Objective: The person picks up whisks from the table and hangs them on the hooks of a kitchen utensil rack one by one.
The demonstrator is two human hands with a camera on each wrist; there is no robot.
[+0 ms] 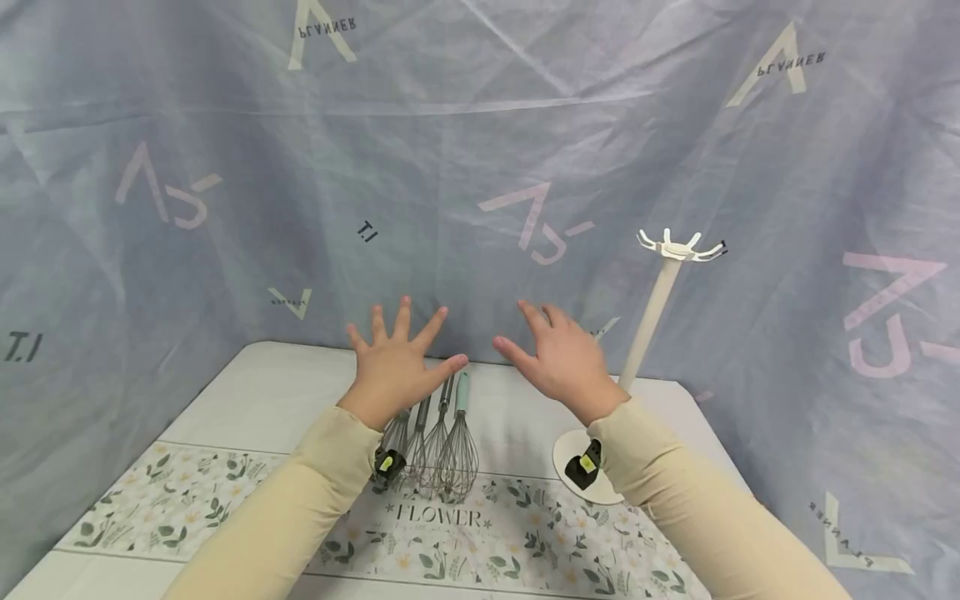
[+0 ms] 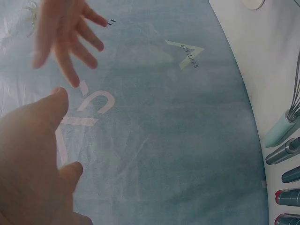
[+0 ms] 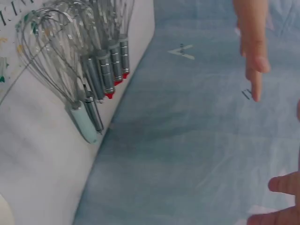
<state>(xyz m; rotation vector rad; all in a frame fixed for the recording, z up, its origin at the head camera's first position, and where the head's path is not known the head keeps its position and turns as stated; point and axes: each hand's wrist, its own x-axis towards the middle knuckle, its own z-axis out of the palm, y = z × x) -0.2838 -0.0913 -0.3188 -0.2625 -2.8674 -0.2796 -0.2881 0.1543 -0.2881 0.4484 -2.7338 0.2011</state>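
Observation:
Fingers spread wide, my left hand [image 1: 392,369] is held up over the table and holds nothing. To its right my right hand [image 1: 564,360] is raised too, thumb apart and fingers loosely extended, also bare. Below the left hand lie several wire whisks [image 1: 442,450] side by side, partly hidden by that hand and its sleeve. One whisk has a mint-green handle [image 3: 83,123]; the others have grey handles, some tipped red. Beside the right forearm stands a white rack [image 1: 647,329] with a ring of hooks on top; its round base [image 1: 566,454] is partly covered by the sleeve.
The white table [image 1: 285,387] carries a flower-print band [image 1: 202,492] with the word FLOWER. Behind and at both sides hangs a grey-blue cloth [image 1: 420,167] with printed letters, close to the table's back edge.

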